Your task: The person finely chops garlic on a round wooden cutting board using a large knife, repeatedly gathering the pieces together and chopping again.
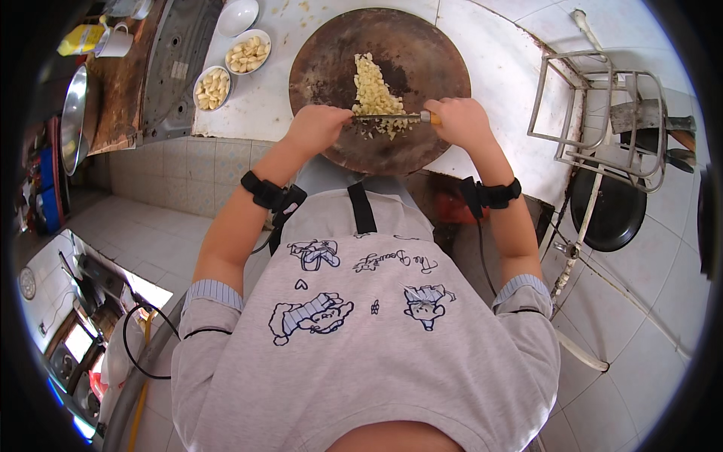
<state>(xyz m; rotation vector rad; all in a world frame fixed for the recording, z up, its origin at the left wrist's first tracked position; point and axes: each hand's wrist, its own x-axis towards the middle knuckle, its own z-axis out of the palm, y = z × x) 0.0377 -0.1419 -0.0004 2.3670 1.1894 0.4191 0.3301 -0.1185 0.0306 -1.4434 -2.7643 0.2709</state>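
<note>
A cleaver or kitchen knife, seen nearly along its spine, lies crosswise over a round wooden chopping block. My right hand grips its wooden handle at the right. At the other end, my left hand pinches the tip of the blade with its fingers. Chopped garlic forms a long heap beyond the blade, and some bits lie on the near side of it. How far the blade's edge sits in the garlic is hidden.
Left of the block stand a bowl of peeled garlic cloves, a second such bowl and a white bowl. A metal rack with cleavers hangs at the right, above a black pan. A steel basin is at far left.
</note>
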